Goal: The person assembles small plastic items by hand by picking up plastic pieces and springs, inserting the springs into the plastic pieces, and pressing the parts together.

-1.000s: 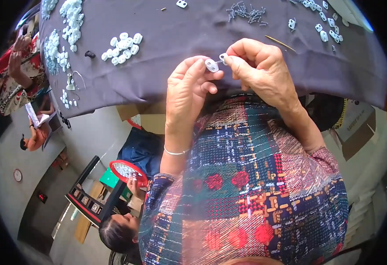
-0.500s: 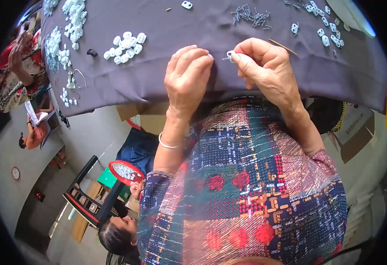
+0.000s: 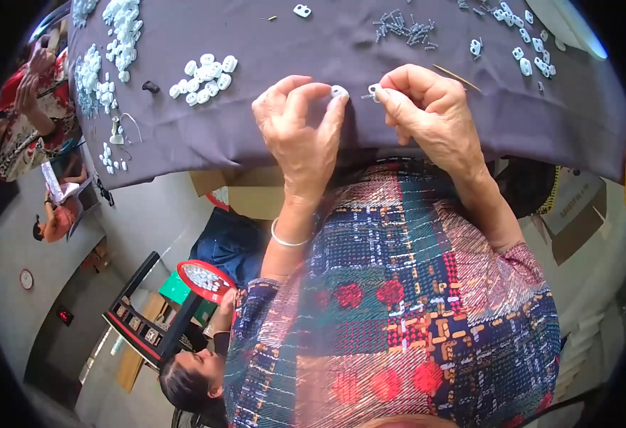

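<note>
My left hand [image 3: 300,128] pinches a small white plastic cord lock shell [image 3: 339,91] between thumb and forefinger, its rounded end showing. Facing it, my right hand [image 3: 431,110] grips a white cord lock plunger with a hole [image 3: 374,92]. A thin metal spring [image 3: 365,96] sticks out of that plunger toward the left hand. A small gap separates the two parts. Beyond the hands lies a heap of loose springs [image 3: 406,30], and a cluster of white cord locks [image 3: 204,78] sits left of my left hand.
Dark cloth covers the table [image 3: 256,150]. A thin pointed stick [image 3: 457,77] lies beyond my right hand. More white parts [image 3: 122,36] are piled at far left, others [image 3: 527,65] at far right. A person holding a red-rimmed tray [image 3: 204,279] sits behind at left.
My left hand has turned and opened out at the fingers, so the white shell in its pinch now shows. The right hand has barely moved.
</note>
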Available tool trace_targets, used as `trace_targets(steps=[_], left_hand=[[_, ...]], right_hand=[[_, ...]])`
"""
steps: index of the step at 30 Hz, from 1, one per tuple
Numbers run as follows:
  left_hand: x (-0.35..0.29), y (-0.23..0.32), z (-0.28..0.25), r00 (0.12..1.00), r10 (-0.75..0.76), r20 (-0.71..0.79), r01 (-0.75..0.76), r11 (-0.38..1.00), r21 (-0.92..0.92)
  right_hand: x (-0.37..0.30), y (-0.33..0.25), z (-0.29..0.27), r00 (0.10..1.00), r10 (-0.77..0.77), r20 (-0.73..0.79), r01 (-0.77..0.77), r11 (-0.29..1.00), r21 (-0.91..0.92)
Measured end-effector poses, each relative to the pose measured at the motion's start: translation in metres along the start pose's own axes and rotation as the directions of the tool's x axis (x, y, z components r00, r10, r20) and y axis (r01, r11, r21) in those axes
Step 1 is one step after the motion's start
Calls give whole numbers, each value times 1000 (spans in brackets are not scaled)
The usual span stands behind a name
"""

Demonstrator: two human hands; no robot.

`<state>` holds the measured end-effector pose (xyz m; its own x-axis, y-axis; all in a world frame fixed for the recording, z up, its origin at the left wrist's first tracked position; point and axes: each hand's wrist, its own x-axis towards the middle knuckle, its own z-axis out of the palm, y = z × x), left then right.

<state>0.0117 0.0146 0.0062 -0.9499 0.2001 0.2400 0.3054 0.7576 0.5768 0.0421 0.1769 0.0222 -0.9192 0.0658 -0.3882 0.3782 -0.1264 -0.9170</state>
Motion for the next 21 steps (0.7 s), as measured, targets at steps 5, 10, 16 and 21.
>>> trace_targets(steps=[5, 10, 16, 21], left_hand=[[-6, 8, 3, 981, -177, 76, 193, 901, -388], [1, 7, -12, 765, -390, 513, 618, 217, -756], [-8, 1, -11, 699, -329, 634, 646, -88, -758], [-7, 4, -10, 692, -340, 636, 658, -63, -750]], right_hand=[[-1, 1, 0, 1000, -7, -21, 6, 1000, -5], [-3, 5, -3, 992, -127, -10, 125, 988, -95], [-3, 2, 1, 985, -171, 26, 172, 984, -35], [-2, 1, 1, 987, -157, 39, 159, 985, -63]])
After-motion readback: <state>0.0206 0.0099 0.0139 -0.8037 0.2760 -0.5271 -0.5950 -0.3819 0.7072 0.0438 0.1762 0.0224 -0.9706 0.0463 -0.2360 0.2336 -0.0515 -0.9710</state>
